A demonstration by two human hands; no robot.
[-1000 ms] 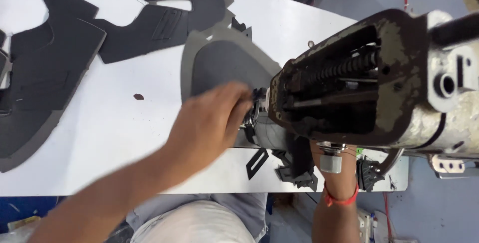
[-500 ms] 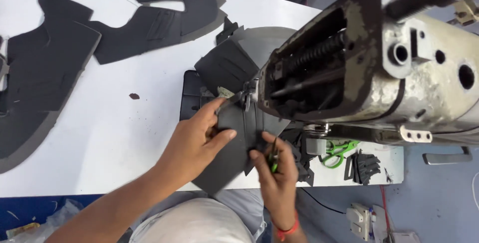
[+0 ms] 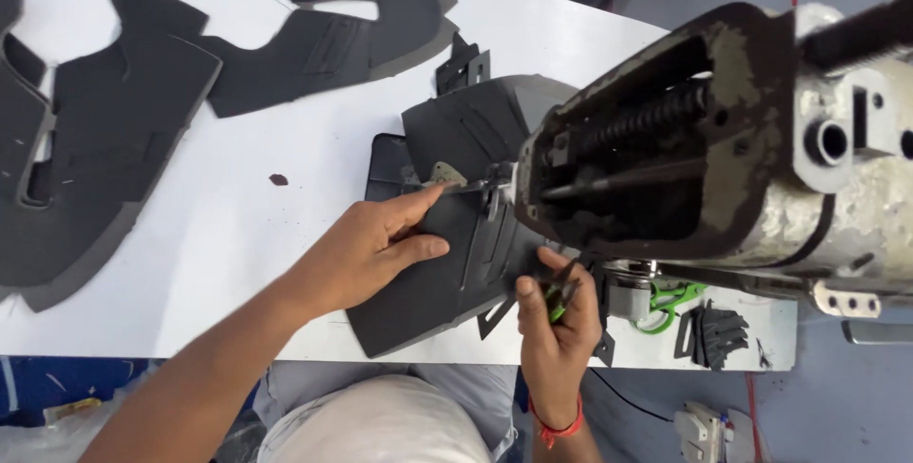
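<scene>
Machine: an industrial sewing machine head, worn and grey, its casing open so springs and rods show; it is the landmark for all that follows.
Workpiece: a dark grey cut panel, flat on the white table, running under the needle end of the machine and out toward the person.
Left hand: the left hand lies spread on the panel just left of the needle end, fingers extended and pressing it flat, gripping nothing.
Right hand: the right hand, below the machine's near edge, is curled around small green-handled thread snips, thumb touching the panel's edge.
Step in hand: seemingly positioning the panel at the needle, or trimming thread there; which one I cannot tell.
Next move calls for: holding the panel flat and aligned, fingers clear of the needle.
Nearby: more dark cut pieces well left of the machine; green scissors beneath it.
</scene>
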